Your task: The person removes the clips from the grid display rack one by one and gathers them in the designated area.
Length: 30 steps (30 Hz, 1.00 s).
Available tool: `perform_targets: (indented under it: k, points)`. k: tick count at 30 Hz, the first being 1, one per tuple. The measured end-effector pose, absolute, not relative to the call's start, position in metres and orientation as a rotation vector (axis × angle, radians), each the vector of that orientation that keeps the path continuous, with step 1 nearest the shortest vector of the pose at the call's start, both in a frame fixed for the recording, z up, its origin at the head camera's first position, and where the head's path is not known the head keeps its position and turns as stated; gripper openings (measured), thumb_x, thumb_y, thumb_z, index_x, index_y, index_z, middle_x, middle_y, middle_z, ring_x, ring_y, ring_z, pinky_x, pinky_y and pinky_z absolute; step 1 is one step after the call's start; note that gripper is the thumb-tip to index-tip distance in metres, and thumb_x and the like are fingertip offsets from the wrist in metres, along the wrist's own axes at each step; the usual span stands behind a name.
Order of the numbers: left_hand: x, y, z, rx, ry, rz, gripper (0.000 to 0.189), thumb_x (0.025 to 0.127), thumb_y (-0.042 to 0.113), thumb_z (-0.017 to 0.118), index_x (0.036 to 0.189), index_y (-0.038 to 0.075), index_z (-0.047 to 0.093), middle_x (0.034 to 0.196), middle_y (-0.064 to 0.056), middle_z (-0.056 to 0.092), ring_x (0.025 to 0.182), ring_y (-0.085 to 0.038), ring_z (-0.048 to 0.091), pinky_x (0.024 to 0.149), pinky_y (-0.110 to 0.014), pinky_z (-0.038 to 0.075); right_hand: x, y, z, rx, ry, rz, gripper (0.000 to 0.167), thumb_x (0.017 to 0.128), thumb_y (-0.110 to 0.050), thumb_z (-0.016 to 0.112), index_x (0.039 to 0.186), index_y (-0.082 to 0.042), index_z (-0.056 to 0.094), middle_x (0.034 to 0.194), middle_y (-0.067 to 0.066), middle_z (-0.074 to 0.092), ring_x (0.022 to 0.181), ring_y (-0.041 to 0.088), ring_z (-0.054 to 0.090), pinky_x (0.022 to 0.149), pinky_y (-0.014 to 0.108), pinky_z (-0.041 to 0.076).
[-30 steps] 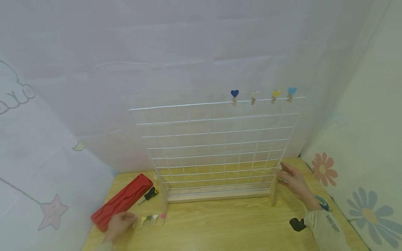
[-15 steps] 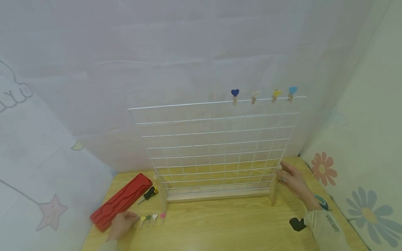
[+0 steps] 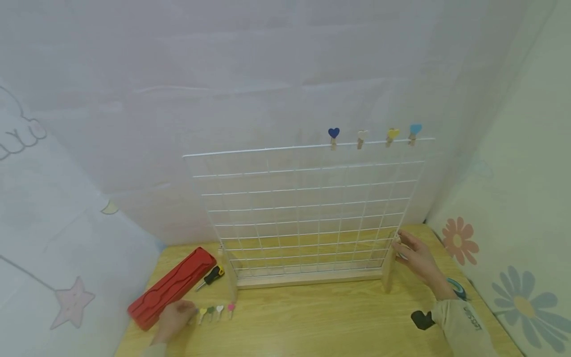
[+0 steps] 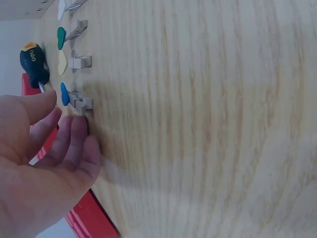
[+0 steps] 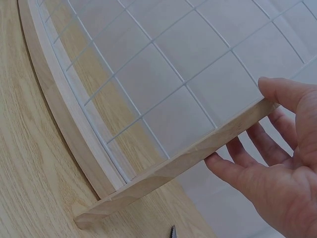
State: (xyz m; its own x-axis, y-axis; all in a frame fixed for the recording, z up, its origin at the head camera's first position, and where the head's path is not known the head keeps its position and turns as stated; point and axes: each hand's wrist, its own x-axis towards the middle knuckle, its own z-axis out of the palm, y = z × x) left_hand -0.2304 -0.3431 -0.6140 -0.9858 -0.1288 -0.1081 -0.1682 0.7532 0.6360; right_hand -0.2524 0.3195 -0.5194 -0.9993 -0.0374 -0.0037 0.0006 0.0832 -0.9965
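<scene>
A white wire grid (image 3: 308, 206) stands upright in a wooden stand (image 3: 312, 278). Several heart clothespins, among them a dark blue one (image 3: 333, 133) and a light blue one (image 3: 415, 130), are clipped along its top wire. My right hand (image 3: 417, 258) grips the upper end of the stand's right wooden upright (image 5: 183, 153), with the thumb on one side and fingers on the other. At the left, my left hand (image 4: 59, 153) rests on the table with loosely bent fingers. Its fingertips are at a blue heart clothespin (image 4: 65, 94), the end one of a row.
Yellow (image 3: 202, 312), green (image 3: 211, 311), white (image 3: 220, 309) and pink (image 3: 231, 308) heart clothespins continue the row. A red tray (image 3: 174, 287) and a screwdriver (image 3: 211, 277) lie behind the left hand. A black piece (image 3: 422, 320) and a teal-handled tool (image 3: 457, 287) lie by the right sleeve.
My left hand has shifted slightly right, up to the end clothespin of the row, then stayed there. The right hand keeps its grip on the upright.
</scene>
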Motion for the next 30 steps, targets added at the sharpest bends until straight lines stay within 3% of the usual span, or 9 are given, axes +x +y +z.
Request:
perform_targets:
  k: [6, 18, 26, 30]
  points:
    - [-0.235, -0.341, -0.604, -0.247, 3.031, 1.061, 0.027, 0.092, 0.019, 0.063, 0.103, -0.006, 0.066, 0.094, -0.017, 0.069, 0.089, -0.033, 0.064, 0.078, -0.047, 0.049, -0.254, 0.320, -0.520, -0.053, 2.289, -2.103, 0.072, 0.100, -0.021, 0.053, 0.150, 0.006, 0.009, 0.150, 0.032, 0.013, 0.101, -0.011, 0.051, 0.090, 0.027, 0.049]
    - [-0.259, -0.280, -0.511, 0.291, 3.081, 1.408, 0.014, 0.088, 0.010, 0.070, 0.101, 0.005, 0.069, 0.092, -0.007, 0.071, 0.083, -0.016, 0.067, 0.071, -0.022, 0.052, -0.254, 0.321, -0.519, -0.084, 2.297, -2.096, 0.073, 0.100, -0.020, 0.053, 0.150, 0.007, 0.008, 0.152, 0.035, 0.004, 0.101, -0.013, 0.050, 0.088, 0.024, 0.049]
    - [-0.264, -0.232, -0.443, 0.626, 2.866, 1.455, 0.020, 0.091, 0.011, 0.067, 0.110, 0.004, 0.067, 0.096, -0.007, 0.070, 0.087, -0.020, 0.065, 0.073, -0.027, 0.052, -0.252, 0.321, -0.522, -0.094, 2.326, -2.081, 0.070, 0.101, -0.020, 0.051, 0.150, 0.007, 0.009, 0.148, 0.034, 0.016, 0.101, -0.010, 0.052, 0.092, 0.031, 0.048]
    - [-0.264, -0.219, -0.411, 0.715, 2.794, 1.415, 0.024, 0.092, 0.013, 0.065, 0.114, 0.004, 0.065, 0.102, -0.010, 0.068, 0.092, -0.022, 0.064, 0.076, -0.030, 0.052, -0.251, 0.320, -0.522, -0.084, 2.334, -2.078, 0.071, 0.100, -0.022, 0.052, 0.150, 0.007, 0.009, 0.147, 0.030, 0.019, 0.101, -0.008, 0.053, 0.091, 0.028, 0.049]
